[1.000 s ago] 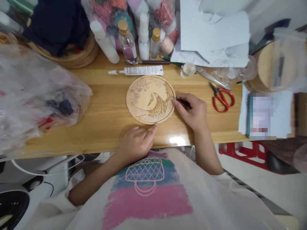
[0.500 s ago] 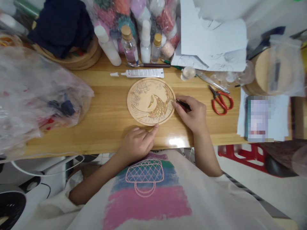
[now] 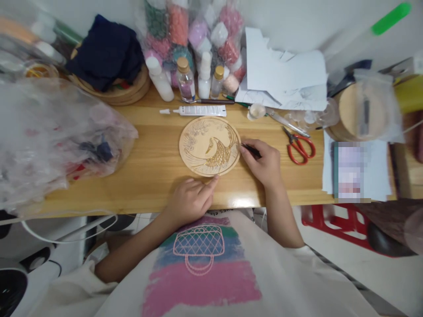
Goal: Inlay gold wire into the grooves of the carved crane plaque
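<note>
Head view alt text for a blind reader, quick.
The right hand holds a slim dark tool at the right edge of a bird-patterned wooden disc; the left hand points at its near edge. A white tube lies behind it, red-handled scissors to the right.

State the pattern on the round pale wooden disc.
The disc shows a bird and curling lines, best in head view.

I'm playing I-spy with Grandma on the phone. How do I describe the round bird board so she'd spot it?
Find the long wooden table. Near its middle, a flat, pale round board lies between a white tube and the person's left hand. Unlike its neighbours, it carries a gold-feathered bird.
</note>
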### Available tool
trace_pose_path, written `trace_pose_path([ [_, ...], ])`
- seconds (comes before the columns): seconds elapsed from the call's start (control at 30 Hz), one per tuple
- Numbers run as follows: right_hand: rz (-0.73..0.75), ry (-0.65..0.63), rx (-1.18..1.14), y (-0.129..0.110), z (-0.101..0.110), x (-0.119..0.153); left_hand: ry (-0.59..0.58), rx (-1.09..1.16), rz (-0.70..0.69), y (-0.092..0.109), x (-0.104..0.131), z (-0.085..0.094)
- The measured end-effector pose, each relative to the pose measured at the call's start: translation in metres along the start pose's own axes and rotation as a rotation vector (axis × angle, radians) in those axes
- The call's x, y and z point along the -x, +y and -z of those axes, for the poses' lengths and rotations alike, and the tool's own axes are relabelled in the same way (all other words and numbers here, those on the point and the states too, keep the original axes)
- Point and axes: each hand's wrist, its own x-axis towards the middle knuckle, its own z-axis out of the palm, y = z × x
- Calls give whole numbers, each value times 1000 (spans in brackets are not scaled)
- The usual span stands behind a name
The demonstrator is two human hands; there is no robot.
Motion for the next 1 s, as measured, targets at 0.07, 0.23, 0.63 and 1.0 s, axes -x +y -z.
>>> trace_pose_path([
  [0.07, -2, -1, -5, 0, 0, 0, -1, -4, 6, 0, 0, 0],
  [0.23, -20, 1, -27, 1, -1, 0, -16, -12, 12, 1, 0, 2],
  [0.63, 26, 41, -66, 5, -4, 0, 15, -61, 26, 2, 4, -3],
  [1.0, 34, 54, -30, 8, -6, -2, 22, -140, 96, 5, 4, -5],
])
